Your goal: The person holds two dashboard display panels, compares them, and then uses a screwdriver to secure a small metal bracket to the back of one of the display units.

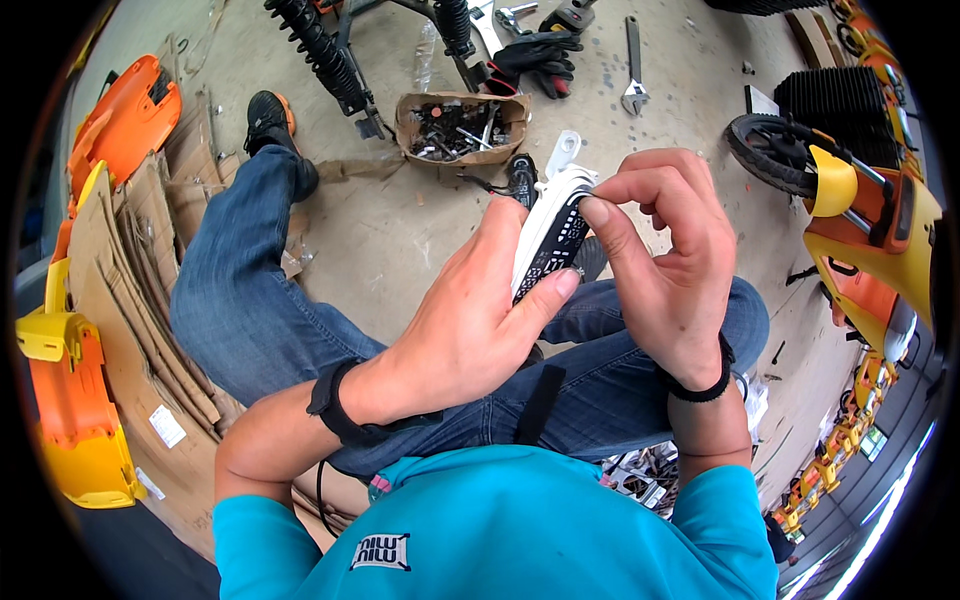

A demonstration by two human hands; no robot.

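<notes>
Above my lap I hold a long white plastic housing (526, 232) with a black display panel (563, 240) set along its face. My left hand (470, 300) is closed round its left side and lower end, the thumb pressing on the panel. At the upper end, my right hand (675, 250) pinches the edge of the panel between thumb and forefinger. A white tab with a hole (565, 148) sticks out from the top of the housing. Whether the panel sits fully flush in the housing I cannot tell.
A cardboard box of small metal parts (455, 130) stands ahead, near black gloves (540, 60) and an adjustable wrench (634, 70). Flattened cardboard (130, 300) and orange plastic shells (125, 120) lie at left. At right stands a yellow and orange scooter (860, 220).
</notes>
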